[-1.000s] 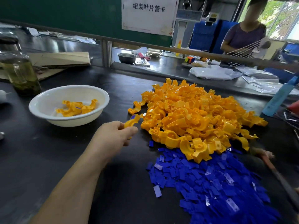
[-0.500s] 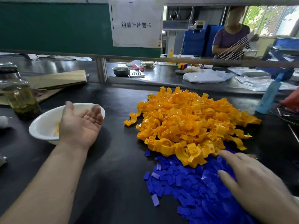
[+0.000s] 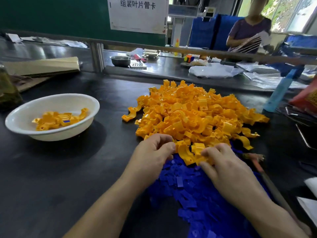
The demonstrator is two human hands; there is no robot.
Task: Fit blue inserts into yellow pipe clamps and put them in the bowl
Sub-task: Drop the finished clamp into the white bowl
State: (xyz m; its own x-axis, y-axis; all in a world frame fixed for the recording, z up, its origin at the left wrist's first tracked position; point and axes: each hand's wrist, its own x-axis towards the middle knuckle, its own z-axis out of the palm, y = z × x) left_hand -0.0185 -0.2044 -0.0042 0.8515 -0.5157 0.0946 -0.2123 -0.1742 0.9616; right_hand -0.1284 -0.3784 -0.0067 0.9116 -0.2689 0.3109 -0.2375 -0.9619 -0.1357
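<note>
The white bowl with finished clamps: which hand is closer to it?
Left. The left hand sits at the near edge of the yellow clamp pile, right of the white bowl; the right hand lies farther right.

Glossy plastic clamps – matt black table.

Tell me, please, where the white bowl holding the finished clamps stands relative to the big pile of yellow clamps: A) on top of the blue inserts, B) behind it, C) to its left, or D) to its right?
C: the white bowl stands on the dark table to the left of the yellow clamp pile, with a strip of bare table between them.
</note>
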